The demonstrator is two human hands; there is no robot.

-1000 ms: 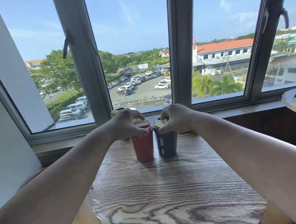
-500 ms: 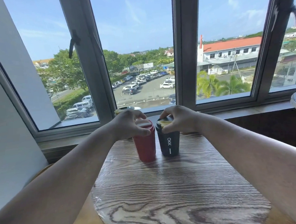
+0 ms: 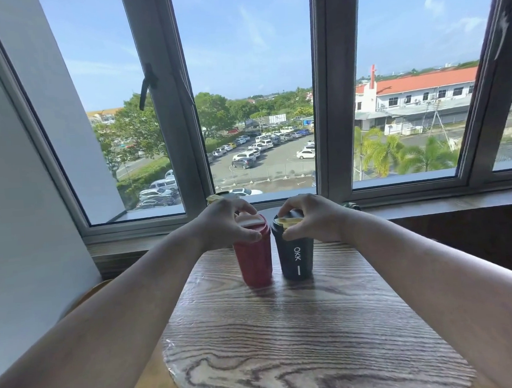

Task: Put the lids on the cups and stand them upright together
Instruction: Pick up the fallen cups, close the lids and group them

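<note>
Two cups stand upright side by side at the far end of the wooden table (image 3: 315, 339). The red cup (image 3: 254, 260) is on the left and carries a red lid with a white flap (image 3: 250, 222). The dark navy cup (image 3: 295, 258), marked OKK, is on the right with a dark lid and a yellow flap (image 3: 289, 221). My left hand (image 3: 223, 225) grips the red cup's lid from above. My right hand (image 3: 309, 217) grips the navy cup's lid the same way. The cups nearly touch.
A window sill (image 3: 427, 205) runs just behind the cups, with large window frames above it. Another lidded object (image 3: 216, 197) peeks out behind my left hand. A white wall (image 3: 28, 235) stands to the left. A dark panel lies right of the table.
The camera has drifted a little, and both cups sit slightly lower and further right in view. Both hands stay on the lids; the cups keep their places on the table.
</note>
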